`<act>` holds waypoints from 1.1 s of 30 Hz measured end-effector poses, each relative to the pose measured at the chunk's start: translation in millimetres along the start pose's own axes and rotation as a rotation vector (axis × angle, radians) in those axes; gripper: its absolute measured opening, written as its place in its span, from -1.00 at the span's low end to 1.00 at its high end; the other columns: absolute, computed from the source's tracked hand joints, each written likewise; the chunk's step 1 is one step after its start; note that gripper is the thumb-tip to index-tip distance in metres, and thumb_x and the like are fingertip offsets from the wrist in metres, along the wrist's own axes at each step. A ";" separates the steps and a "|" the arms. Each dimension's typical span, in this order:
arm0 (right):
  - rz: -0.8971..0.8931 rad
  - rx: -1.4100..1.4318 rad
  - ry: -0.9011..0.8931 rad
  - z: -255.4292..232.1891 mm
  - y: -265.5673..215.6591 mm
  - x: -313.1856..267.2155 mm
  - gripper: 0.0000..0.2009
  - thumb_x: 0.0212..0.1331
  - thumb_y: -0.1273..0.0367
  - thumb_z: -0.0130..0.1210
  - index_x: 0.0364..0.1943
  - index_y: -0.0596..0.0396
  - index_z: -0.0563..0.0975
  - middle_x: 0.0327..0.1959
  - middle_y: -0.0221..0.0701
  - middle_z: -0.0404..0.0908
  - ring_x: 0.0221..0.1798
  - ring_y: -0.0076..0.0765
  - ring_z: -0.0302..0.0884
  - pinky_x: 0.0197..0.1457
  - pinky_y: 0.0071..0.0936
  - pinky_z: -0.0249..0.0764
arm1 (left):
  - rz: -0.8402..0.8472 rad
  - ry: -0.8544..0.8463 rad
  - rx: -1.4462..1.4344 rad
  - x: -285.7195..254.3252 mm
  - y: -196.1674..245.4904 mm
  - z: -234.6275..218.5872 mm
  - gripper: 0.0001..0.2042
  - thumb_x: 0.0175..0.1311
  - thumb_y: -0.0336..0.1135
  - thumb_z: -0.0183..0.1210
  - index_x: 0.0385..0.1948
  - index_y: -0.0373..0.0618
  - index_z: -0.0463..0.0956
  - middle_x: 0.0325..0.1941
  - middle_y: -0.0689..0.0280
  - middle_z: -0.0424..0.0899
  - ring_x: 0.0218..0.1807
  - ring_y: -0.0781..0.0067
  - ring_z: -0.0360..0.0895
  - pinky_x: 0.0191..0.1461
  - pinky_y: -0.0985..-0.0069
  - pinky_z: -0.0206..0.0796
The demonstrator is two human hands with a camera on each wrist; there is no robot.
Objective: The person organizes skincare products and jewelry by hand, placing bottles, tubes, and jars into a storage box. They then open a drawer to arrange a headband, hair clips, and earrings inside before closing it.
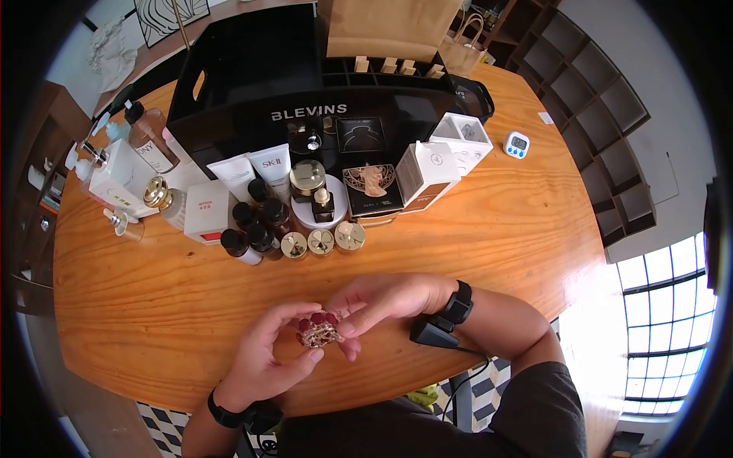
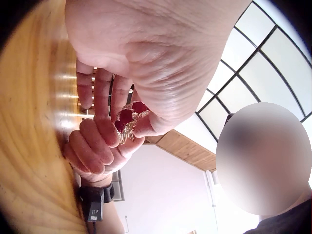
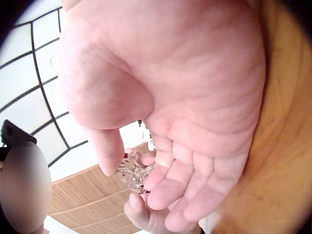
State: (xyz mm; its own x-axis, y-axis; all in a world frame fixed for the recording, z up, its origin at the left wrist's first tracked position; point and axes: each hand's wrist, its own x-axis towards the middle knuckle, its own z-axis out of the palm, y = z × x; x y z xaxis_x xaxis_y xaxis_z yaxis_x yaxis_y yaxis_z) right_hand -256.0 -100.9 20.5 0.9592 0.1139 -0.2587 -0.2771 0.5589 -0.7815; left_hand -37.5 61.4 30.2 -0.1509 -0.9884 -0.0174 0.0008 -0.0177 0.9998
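Over the table's near edge, both hands meet at a small gold-coloured jewelled ornament (image 1: 319, 328) set with dark red stones. My left hand (image 1: 279, 347) pinches it between thumb and fingers from the left. From the right, my right hand (image 1: 385, 305) has its thumb and forefinger on the ornament's edge. Red stones (image 2: 126, 116) face out between the fingers in the left wrist view. On the ornament's other side, the right wrist view shows looped metal work (image 3: 134, 170), with the right thumb and fingertips at either side of it. Fingers cover part of the ornament.
Beyond the hands stand several gold-lidded jars (image 1: 321, 241), dark-capped bottles (image 1: 235, 243), white tubes (image 1: 272, 166) and boxes (image 1: 208, 210). A black BLEVINS case (image 1: 244, 122) fills the back. A small timer (image 1: 516, 144) sits at the right on the wooden table (image 1: 496, 244).
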 end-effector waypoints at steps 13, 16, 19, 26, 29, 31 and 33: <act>-0.019 0.023 0.069 2.7 -2.5 -0.6 -0.56 0.47 0.02 0.27 -0.12 0.22 0.61 -0.27 -0.30 0.73 -0.14 -0.33 0.77 0.02 -0.45 0.61 | 0.000 0.143 0.023 0.2 -4.5 -1.4 -0.64 0.36 -0.62 0.31 0.18 -0.35 0.54 0.04 0.23 0.70 0.11 0.48 0.67 0.25 0.46 0.54; -0.023 -0.018 0.078 2.9 -2.6 -0.3 -0.54 0.46 0.02 0.28 -0.12 0.23 0.63 -0.26 -0.30 0.74 -0.13 -0.34 0.77 0.02 -0.44 0.63 | 0.022 0.135 0.041 0.0 -6.3 -2.9 -0.65 0.35 -0.62 0.33 0.15 -0.35 0.56 0.04 0.23 0.70 0.08 0.49 0.68 0.21 0.47 0.56; -0.026 -0.072 0.090 4.0 -3.4 0.0 -0.53 0.44 0.00 0.29 -0.15 0.24 0.65 -0.26 -0.29 0.74 -0.14 -0.35 0.76 0.01 -0.44 0.63 | 0.024 0.131 0.064 0.0 -7.1 -3.9 -0.66 0.33 -0.62 0.35 0.13 -0.35 0.58 0.03 0.23 0.71 0.05 0.49 0.70 0.19 0.48 0.57; 0.037 -0.115 0.095 5.6 -4.4 0.8 -0.59 0.45 0.07 0.31 -0.16 0.21 0.65 -0.22 -0.38 0.76 -0.08 -0.45 0.75 0.07 -0.49 0.61 | 0.043 0.116 0.155 1.3 -6.0 -3.2 -0.67 0.31 -0.61 0.37 0.10 -0.33 0.60 0.00 0.23 0.72 0.04 0.49 0.70 0.17 0.48 0.56; 0.038 -0.142 0.087 6.5 -6.3 0.5 -0.58 0.45 0.06 0.30 -0.16 0.22 0.66 -0.22 -0.38 0.76 -0.09 -0.45 0.76 0.07 -0.49 0.61 | 0.049 0.215 0.105 2.7 -6.5 1.9 -0.67 0.16 -0.58 0.43 0.00 -0.22 0.68 -0.12 0.23 0.78 -0.12 0.43 0.72 0.02 0.50 0.51; 0.039 -0.167 0.079 6.4 -6.2 0.6 -0.58 0.46 0.05 0.30 -0.15 0.23 0.66 -0.22 -0.37 0.76 -0.09 -0.45 0.76 0.08 -0.49 0.62 | 0.059 0.214 0.100 2.3 -7.1 1.7 -0.67 0.17 -0.58 0.42 -0.01 -0.22 0.68 -0.13 0.24 0.77 -0.13 0.43 0.71 0.01 0.49 0.50; 0.042 -0.174 0.062 5.3 -4.9 1.2 -0.57 0.46 0.05 0.29 -0.14 0.24 0.67 -0.22 -0.36 0.77 -0.08 -0.44 0.76 0.08 -0.48 0.62 | 0.061 0.214 0.093 2.1 -7.5 1.8 -0.68 0.16 -0.59 0.42 -0.01 -0.22 0.68 -0.14 0.24 0.77 -0.14 0.43 0.70 0.00 0.49 0.50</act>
State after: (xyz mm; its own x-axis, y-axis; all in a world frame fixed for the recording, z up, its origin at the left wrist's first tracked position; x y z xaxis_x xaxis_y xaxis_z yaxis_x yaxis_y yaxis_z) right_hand -253.2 -99.2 27.1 0.9428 0.0799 -0.3237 -0.3275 0.4038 -0.8542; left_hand -39.6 59.7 22.7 0.0601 -0.9968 0.0527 -0.0892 0.0472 0.9949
